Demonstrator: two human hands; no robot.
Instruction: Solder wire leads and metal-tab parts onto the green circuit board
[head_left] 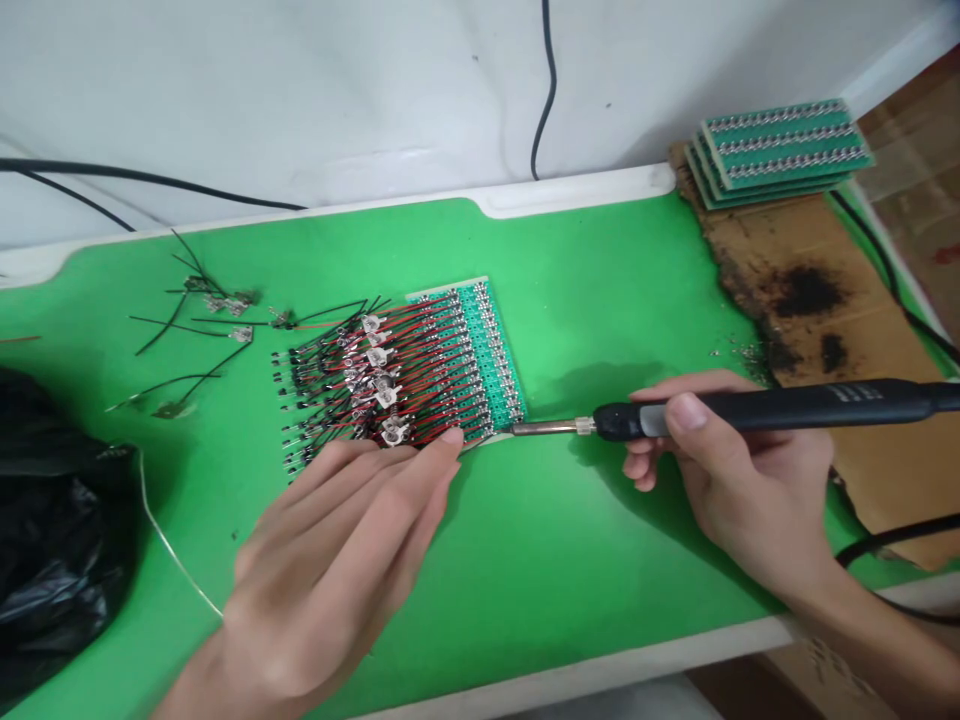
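A green circuit board (465,360) lies on the green mat (600,280), with several rows of solder joints and many red and black wires fanning out to its left. My left hand (337,560) rests flat with its fingertips on the wires at the board's near edge, holding nothing. My right hand (735,470) is shut around a black soldering iron (757,412). The iron's metal tip (544,428) points left and sits at the board's near right corner. Whether it touches the board I cannot tell.
Loose black wires with small parts (202,330) lie left of the board. A black plastic bag (60,540) sits at the left, with a thin solder wire (172,550) running from it. A stack of green boards (772,150) rests on scorched cardboard (810,290) at the back right.
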